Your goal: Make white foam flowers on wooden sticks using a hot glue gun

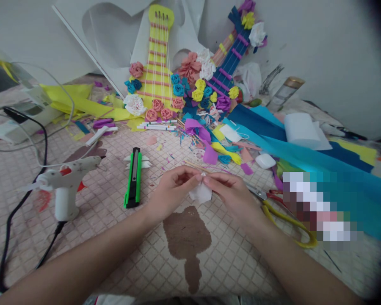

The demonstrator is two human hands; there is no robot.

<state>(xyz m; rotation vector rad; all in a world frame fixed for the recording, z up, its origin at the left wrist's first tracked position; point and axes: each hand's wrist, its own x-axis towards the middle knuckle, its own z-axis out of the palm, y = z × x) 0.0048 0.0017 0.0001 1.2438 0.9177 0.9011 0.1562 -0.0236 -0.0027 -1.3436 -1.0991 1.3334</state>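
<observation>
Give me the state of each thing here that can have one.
Left hand: closed on white paper
Right hand: closed on white paper
White paper: pinched, gathered at top
Green cutter: lying flat, no blade showing
Glue gun: cord attached; power unclear
Yellow-handled scissors: partly hidden; opening unclear
Yellow guitar: strung, upright
Blue guitar: strung, tilted

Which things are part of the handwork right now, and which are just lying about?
In the work:
- white paper piece, pinched between left hand and right hand

Lying about, untouched:
- green cutter
- glue gun
- yellow-handled scissors
- white roll
- yellow guitar shape
- blue guitar shape
</observation>
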